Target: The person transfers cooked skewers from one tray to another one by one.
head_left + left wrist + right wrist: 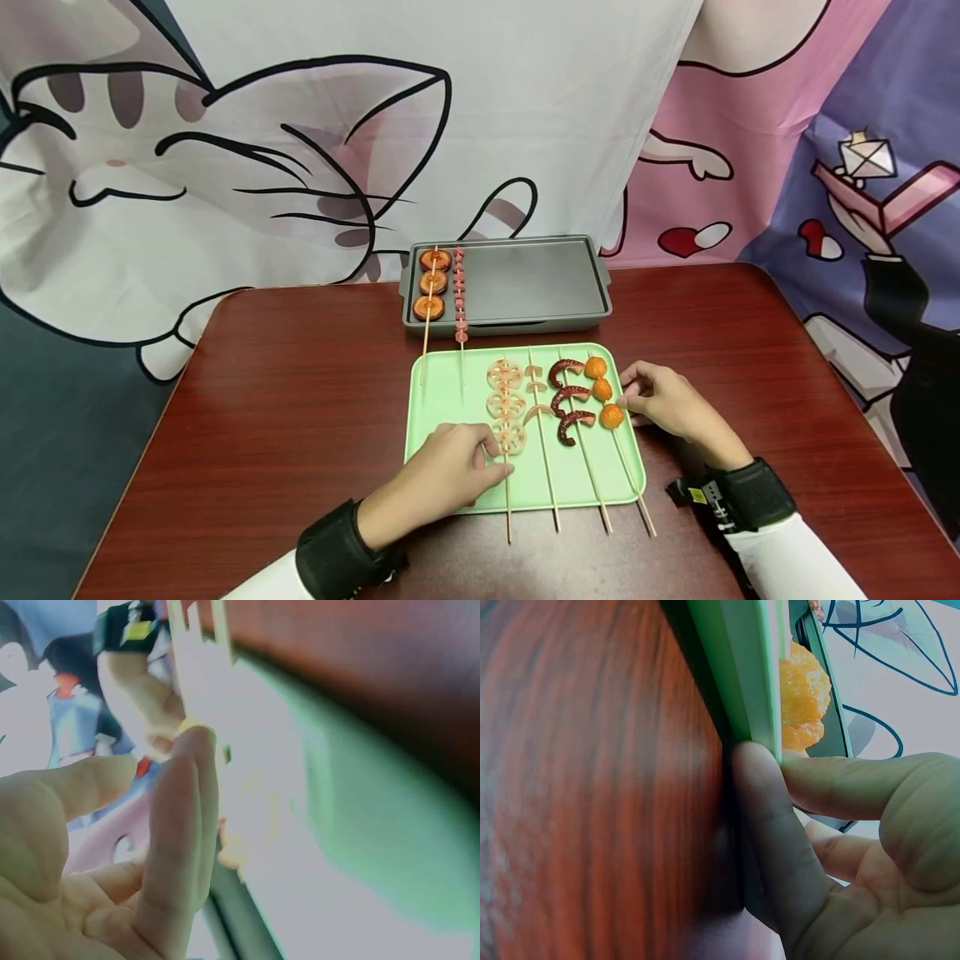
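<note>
A pale green tray [442,400] lies on a dark red table [300,400] and holds four skewers: lotus root slices [507,404], pale pieces [536,387], dark red tentacle pieces [570,408] and orange balls [602,389]. My left hand [450,471] rests on the tray's near left part, with its fingertips at the lotus root skewer's stick. In the left wrist view its fingers [184,825] are straight and hold nothing. My right hand [663,400] touches the tray's right rim [742,667], one finger [772,825] lying along it, next to an orange ball [802,694].
A grey grill pan [532,283] stands behind the tray and carries two skewers at its left end: orange rounds [432,283] and small pink pieces [459,287]. A cartoon-printed cloth hangs behind the table. Both wrists wear black bands.
</note>
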The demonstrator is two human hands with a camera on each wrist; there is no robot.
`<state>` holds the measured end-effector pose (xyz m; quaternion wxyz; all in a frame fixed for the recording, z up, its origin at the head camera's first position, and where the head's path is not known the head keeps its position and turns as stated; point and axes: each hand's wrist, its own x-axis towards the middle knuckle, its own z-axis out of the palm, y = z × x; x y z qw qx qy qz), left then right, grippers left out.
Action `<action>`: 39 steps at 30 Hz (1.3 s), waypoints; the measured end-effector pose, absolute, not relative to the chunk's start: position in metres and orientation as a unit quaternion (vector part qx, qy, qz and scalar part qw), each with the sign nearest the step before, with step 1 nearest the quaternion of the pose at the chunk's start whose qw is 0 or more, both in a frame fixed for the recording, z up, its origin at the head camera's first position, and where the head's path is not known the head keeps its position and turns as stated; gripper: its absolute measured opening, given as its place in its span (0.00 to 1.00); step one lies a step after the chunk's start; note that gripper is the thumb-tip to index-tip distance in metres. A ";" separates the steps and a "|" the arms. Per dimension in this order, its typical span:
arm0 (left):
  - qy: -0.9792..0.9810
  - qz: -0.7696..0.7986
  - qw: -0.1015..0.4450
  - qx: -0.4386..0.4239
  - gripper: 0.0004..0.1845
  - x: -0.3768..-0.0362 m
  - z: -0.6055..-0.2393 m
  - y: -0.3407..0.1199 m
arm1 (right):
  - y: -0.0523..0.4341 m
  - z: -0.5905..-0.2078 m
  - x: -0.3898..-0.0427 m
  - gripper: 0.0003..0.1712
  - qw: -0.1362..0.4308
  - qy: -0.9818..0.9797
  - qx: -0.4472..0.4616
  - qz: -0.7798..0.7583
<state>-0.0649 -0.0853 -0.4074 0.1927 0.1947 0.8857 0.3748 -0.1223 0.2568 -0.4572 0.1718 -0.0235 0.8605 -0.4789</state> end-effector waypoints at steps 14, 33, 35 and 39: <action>0.922 0.352 0.045 0.154 0.12 -0.077 -0.358 -0.111 | 0.257 -0.457 -0.123 0.12 0.169 0.865 -0.030 -0.472; 0.890 0.448 -0.002 0.085 0.23 -0.115 -0.367 -0.132 | 0.257 -0.456 -0.121 0.12 0.164 0.866 -0.037 -0.471; 0.882 0.463 0.007 0.084 0.23 -0.119 -0.371 -0.131 | 0.257 -0.456 -0.121 0.12 0.166 0.865 -0.037 -0.471; 0.873 0.482 0.019 0.080 0.24 -0.125 -0.377 -0.126 | 0.256 -0.456 -0.121 0.12 0.168 0.864 -0.038 -0.473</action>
